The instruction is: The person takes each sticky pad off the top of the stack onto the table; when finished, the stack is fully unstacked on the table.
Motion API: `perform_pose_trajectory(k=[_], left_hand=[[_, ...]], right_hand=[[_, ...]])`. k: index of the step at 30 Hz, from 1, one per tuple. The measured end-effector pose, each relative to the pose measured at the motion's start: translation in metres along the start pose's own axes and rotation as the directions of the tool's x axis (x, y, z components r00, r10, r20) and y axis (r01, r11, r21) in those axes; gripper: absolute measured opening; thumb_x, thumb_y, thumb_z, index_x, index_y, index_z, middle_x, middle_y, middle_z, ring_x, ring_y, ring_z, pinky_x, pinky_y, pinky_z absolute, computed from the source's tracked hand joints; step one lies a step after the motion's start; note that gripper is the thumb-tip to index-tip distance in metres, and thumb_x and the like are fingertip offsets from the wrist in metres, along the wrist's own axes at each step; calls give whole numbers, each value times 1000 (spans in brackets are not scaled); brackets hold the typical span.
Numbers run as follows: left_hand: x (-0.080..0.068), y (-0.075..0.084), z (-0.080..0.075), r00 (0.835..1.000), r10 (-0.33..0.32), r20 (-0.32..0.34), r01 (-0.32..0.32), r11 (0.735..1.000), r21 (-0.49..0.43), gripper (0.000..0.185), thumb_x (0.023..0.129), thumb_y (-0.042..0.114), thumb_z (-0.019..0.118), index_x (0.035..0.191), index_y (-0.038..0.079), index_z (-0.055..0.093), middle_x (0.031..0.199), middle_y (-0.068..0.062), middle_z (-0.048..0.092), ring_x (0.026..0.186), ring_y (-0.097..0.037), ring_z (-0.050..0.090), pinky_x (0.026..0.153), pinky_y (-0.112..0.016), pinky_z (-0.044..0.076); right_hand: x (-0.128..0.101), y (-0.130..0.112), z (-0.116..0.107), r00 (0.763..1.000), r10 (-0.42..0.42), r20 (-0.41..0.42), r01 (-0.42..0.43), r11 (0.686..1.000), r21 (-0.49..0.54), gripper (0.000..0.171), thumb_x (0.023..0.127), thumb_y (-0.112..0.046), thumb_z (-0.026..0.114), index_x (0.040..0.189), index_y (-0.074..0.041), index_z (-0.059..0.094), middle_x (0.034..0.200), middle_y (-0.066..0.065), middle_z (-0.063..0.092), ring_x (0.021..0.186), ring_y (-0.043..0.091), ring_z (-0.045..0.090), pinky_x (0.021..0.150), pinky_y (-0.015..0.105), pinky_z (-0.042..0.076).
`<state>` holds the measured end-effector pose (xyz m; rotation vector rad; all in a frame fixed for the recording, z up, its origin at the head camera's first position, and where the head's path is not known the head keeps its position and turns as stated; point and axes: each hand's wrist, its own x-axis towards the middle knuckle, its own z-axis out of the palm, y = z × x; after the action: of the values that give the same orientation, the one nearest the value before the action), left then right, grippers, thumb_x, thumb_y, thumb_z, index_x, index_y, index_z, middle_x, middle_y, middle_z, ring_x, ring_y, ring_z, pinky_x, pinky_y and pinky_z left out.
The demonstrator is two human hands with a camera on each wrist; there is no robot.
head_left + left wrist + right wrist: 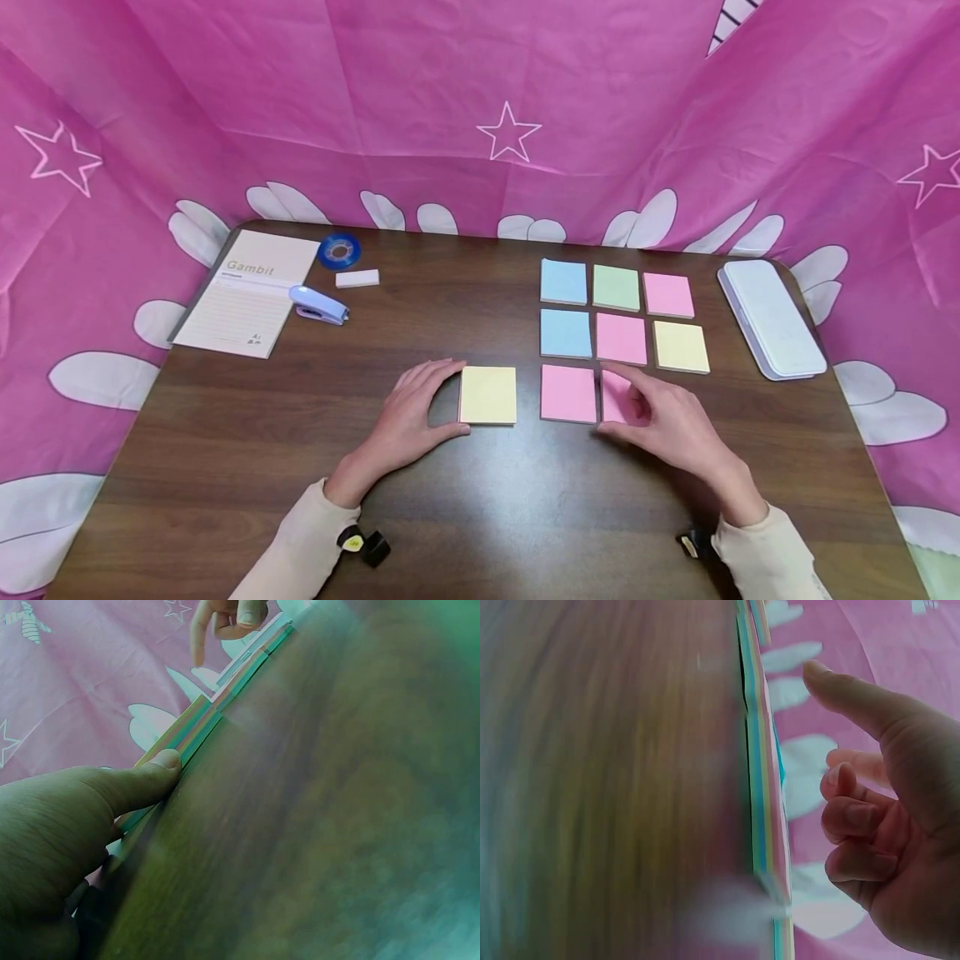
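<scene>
My left hand (408, 417) holds a sticky-note pad (489, 396) with a yellow top sheet, thumb at its front edge and index finger at its back left corner. The left wrist view shows the thumb against the pad's striped, many-coloured side (193, 729). My right hand (678, 421) hovers over a pink sticky-note pad (615, 398), hiding its right part. In the right wrist view the thumb is stretched out, the other fingers are bent, and a gap separates them from the pads. Left of this pad lies another pink pad (567, 392).
Behind are two rows of pads: a blue pad (564, 282), a green one (616, 287) and a pink one at the back. A white case (772, 317) lies at right. At left are a notebook (243, 296), stapler (318, 305), eraser (357, 278) and blue tape roll (327, 252).
</scene>
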<state>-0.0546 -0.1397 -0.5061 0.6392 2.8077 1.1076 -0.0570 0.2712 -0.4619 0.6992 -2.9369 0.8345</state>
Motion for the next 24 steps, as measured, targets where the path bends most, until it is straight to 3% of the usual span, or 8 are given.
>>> perform_pose_trajectory(k=[8, 24], left_hand=[[0, 0, -1, 1000, 12, -3, -12, 1000, 3, 94, 85, 40, 99, 164, 15, 53, 166, -13, 55, 155, -38, 47, 127, -67, 34], [0, -2, 0, 999, 44, -18, -44, 999, 5, 95, 83, 41, 100, 163, 17, 55, 164, -12, 57, 155, -38, 48, 127, -68, 33]], right_hand=[[19, -28, 20, 996, -89, -12, 90, 996, 23, 78, 83, -38, 101, 150, -16, 66, 77, -11, 54, 66, 4, 46, 61, 27, 41], [53, -78, 60, 989, -148, 22, 148, 988, -41, 89, 78, -55, 100, 150, -15, 68, 79, -9, 58, 62, 1, 45, 55, 25, 37]])
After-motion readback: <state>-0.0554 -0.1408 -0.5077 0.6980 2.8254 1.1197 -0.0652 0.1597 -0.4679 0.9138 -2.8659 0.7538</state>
